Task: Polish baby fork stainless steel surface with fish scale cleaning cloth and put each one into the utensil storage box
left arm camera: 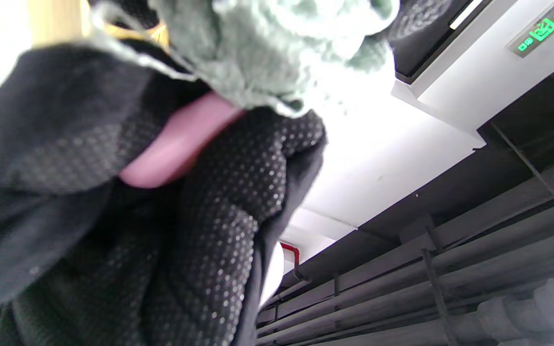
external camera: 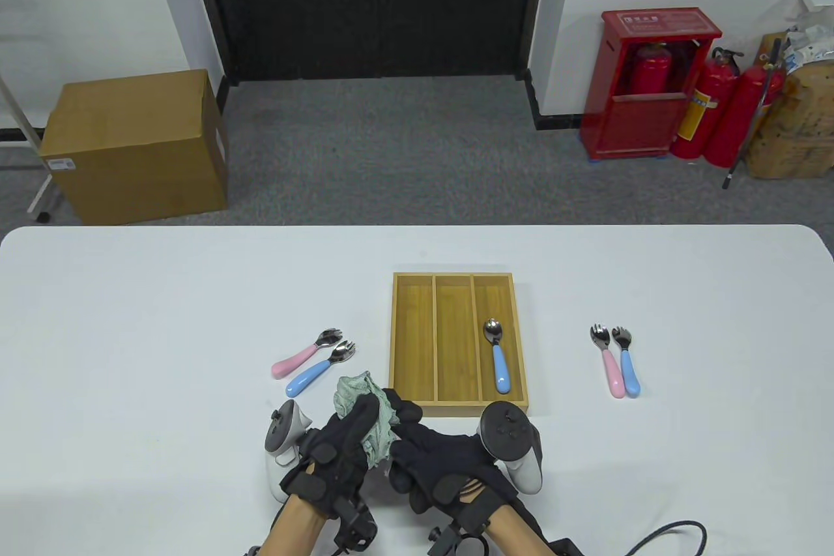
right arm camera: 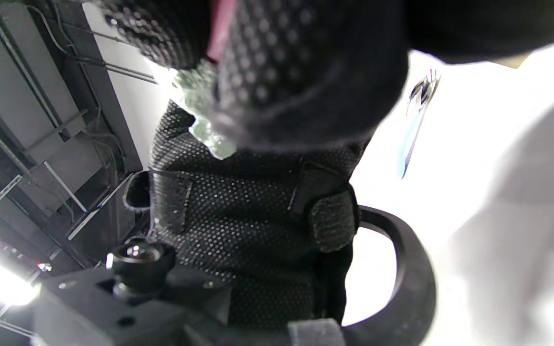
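Observation:
Both hands meet near the table's front edge. My left hand (external camera: 365,416) grips a crumpled green cleaning cloth (external camera: 355,394), also seen in the left wrist view as the cloth (left arm camera: 267,53). My right hand (external camera: 407,429) holds a pink-handled fork (left arm camera: 171,144) whose steel head is hidden inside the cloth; a strip of the pink handle (right arm camera: 219,24) shows between its fingers. The wooden storage box (external camera: 458,280) lies just beyond the hands, with one blue-handled utensil (external camera: 499,357) in its right compartment. A pink fork (external camera: 300,358) and a blue fork (external camera: 317,372) lie to the box's left.
A second pink fork (external camera: 610,365) and a blue fork (external camera: 629,365) lie side by side right of the box. On the floor beyond the table's far edge stand a cardboard box (external camera: 133,145) and a red extinguisher cabinet (external camera: 645,87).

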A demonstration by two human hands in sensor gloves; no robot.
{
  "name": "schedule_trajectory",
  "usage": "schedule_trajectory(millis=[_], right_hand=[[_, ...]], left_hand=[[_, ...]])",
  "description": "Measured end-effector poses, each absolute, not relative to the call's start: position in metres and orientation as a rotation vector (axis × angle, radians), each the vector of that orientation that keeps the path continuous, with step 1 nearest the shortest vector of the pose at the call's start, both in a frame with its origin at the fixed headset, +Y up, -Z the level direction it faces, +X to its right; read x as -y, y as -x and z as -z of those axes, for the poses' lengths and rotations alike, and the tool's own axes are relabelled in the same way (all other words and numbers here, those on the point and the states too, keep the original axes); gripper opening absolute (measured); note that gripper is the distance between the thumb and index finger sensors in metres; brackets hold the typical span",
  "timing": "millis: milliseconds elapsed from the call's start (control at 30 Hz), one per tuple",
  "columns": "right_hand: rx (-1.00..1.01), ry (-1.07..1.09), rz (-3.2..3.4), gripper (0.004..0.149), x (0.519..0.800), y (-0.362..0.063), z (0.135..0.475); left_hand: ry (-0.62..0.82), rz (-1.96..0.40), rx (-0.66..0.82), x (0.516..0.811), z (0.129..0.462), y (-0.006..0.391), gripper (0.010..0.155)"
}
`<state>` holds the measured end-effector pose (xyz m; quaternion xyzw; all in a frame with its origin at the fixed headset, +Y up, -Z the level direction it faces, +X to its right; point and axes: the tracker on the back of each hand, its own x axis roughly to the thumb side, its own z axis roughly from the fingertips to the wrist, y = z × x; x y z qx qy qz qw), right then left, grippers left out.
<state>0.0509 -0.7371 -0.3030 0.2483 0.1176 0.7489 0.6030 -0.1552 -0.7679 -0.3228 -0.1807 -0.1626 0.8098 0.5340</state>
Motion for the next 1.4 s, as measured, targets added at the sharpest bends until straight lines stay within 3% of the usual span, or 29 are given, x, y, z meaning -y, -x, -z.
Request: schedule_trajectory(millis=[700,1067,1400], right_hand=[[-0.151,-0.574,-1.913,0.051,0.738,-0.048,0.302],[-0.130,-0.545,-1.911,0.050,0.741,-0.053,0.303],[-0.085,-0.553,-1.957,0.051,0.739,-0.050,0.304]], left_hand=[[0.162,-1.695,0.199,0.764,0.326,0.184,0.052],[0.306,-1.873,0.193,0.773,0.325,0.166,0.051],[0.078,-1.643,0.082,0.759,0.328,0.189,0.045]])
